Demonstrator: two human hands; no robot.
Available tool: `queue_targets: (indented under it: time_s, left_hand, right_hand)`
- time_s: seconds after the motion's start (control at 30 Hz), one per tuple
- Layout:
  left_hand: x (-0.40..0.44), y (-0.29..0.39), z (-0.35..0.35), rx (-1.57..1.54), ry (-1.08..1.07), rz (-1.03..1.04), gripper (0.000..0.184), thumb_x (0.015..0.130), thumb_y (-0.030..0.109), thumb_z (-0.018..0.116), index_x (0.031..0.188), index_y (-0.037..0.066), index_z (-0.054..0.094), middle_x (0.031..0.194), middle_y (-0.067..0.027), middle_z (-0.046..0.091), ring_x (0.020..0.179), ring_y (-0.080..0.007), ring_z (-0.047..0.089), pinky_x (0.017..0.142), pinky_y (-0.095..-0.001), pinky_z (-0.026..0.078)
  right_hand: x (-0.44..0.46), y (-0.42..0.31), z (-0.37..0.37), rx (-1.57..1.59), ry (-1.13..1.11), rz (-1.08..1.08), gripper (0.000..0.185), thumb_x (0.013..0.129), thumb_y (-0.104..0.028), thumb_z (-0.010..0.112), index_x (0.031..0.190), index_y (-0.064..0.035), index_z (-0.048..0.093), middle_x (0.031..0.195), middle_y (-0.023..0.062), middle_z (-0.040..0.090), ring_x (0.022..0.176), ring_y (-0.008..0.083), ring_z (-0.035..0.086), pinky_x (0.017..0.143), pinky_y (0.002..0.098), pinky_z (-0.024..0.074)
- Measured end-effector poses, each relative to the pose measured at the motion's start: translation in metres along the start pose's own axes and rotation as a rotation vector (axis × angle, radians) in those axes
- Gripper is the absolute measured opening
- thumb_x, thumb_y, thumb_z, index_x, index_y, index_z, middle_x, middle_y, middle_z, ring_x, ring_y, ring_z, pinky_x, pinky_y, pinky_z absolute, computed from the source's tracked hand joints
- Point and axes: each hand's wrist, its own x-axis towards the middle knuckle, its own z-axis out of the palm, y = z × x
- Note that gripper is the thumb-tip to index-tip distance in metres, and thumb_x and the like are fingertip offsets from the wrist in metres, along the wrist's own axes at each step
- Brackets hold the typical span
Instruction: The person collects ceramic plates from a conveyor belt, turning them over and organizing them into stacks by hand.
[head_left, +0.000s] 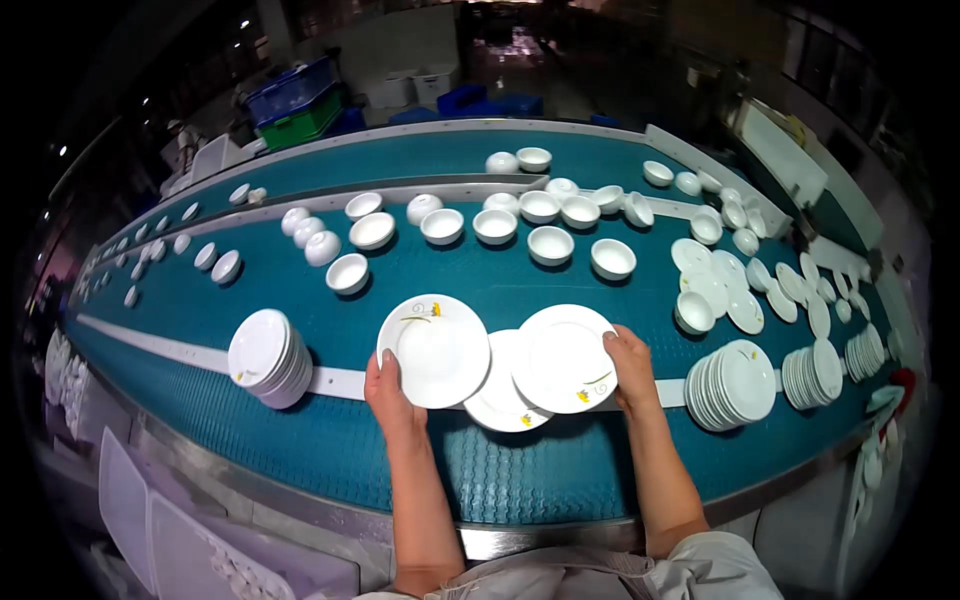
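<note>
My left hand (pixel 393 392) grips the rim of a white plate (pixel 434 350) with a small yellow and grey motif near its top edge. On the other side, my right hand (pixel 630 365) is closed on the edge of a second white plate (pixel 566 358), its motif at the lower right. Between the two, a third plate (pixel 505 392) is partly covered by both; whether a hand supports it I cannot tell. A stack of plates (pixel 268 358) stands left of my left hand. Another plate stack (pixel 730 388) is to the right of my right hand.
Green conveyor belts (pixel 250 440) run across, split by a white divider strip (pixel 160 345). Many white bowls (pixel 550 245) lie beyond my hands. Loose plates (pixel 705 290) and further stacks (pixel 812 375) are on the right. Blue and green crates (pixel 300 115) stand behind.
</note>
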Motion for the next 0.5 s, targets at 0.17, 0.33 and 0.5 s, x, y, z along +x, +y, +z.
queue_targets:
  time_s: [0.17,0.33,0.5]
  left_hand:
    - [-0.040,0.022,-0.037,-0.003,0.186,0.045,0.026,0.092,0.008,0.051,0.112,-0.007,0.055,0.100,-0.0148,0.064,0.084,-0.0197,0.064,0.075,-0.0298,0.053]
    - [-0.088,0.049,-0.103,0.151,0.400,-0.121,0.022,0.090,0.008,0.053,0.107,-0.005,0.058,0.095,-0.0132,0.065,0.082,-0.0185,0.064,0.073,-0.0302,0.053]
    - [-0.072,0.132,-0.162,0.371,0.592,0.082,0.020,0.090,0.008,0.053,0.105,-0.005,0.059,0.094,-0.0116,0.065,0.080,-0.0168,0.063,0.073,-0.0285,0.051]
  right_hand:
    - [0.022,0.026,-0.010,-0.669,-0.070,-0.296,0.027,0.085,-0.012,0.054,0.108,0.0028,0.060,0.098,0.0138,0.063,0.089,0.0210,0.060,0.079,0.0309,0.0468]
    - [0.018,0.011,0.004,-0.774,-0.166,-0.374,0.026,0.084,-0.010,0.054,0.105,0.0036,0.060,0.104,0.0134,0.056,0.096,0.0236,0.056,0.084,0.0311,0.0441]
    - [0.021,0.000,-0.014,-0.803,-0.170,-0.274,0.032,0.088,-0.016,0.051,0.111,0.0064,0.057,0.112,0.0132,0.056,0.104,0.0229,0.054,0.091,0.0318,0.0406]
